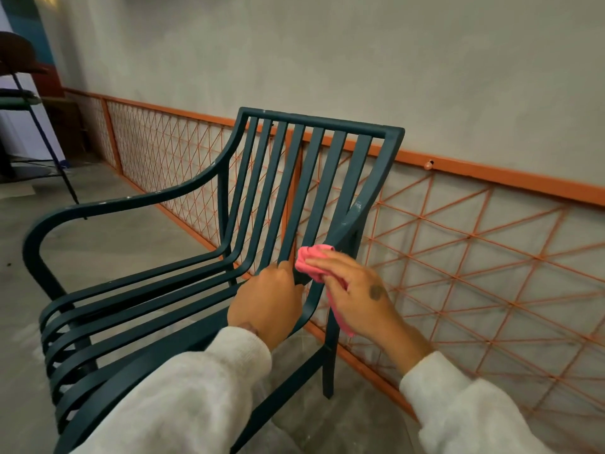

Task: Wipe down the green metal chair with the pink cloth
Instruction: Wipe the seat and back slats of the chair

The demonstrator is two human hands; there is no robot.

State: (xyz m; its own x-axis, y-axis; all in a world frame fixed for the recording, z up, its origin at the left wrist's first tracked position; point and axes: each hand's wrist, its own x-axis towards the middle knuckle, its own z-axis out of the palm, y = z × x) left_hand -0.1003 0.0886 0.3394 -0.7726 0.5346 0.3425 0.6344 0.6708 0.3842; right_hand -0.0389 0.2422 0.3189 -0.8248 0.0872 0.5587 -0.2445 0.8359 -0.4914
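Observation:
The dark green metal chair (203, 283) with slatted seat and back fills the middle of the view, its back toward the wall. My right hand (357, 293) holds the bunched pink cloth (311, 260) against the lower end of the back slats, near the right rear post. My left hand (268, 303) grips a slat where the back curves into the seat, just left of the cloth. Both wrists wear cream sleeves.
An orange wire-grid panel (474, 257) with an orange rail runs along the grey wall behind the chair. A tall stool or stand with dark legs (39, 132) is at the far left. The floor (108, 231) is grey concrete.

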